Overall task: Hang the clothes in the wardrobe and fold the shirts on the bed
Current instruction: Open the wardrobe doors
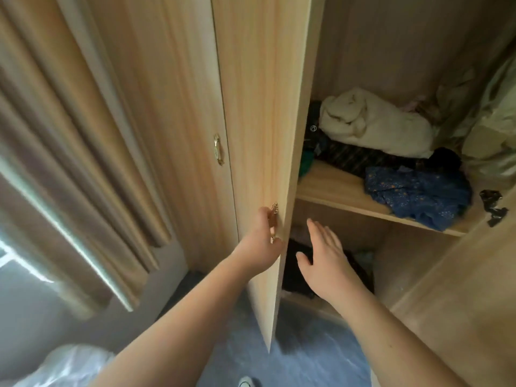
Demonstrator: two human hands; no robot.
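Head view: the left hand (261, 241) grips the gold handle (274, 216) of the open wardrobe door (262, 121). Right of the door, the right hand (324, 258) is flat and holds nothing, in front of dark clothes (296, 277) under the shelf (329, 188). A cream garment (371, 121) and a blue garment (418, 194) lie on the shelf.

Two hands: a bare left hand (262, 244) and a bare right hand (324, 263). Two ornate brass door handles (218, 149). One pale wooden shelf (329, 185), holding perhaps five crumpled garments (374, 121); the blurred heap is hard to separate. One beige pleated curtain (69, 163).
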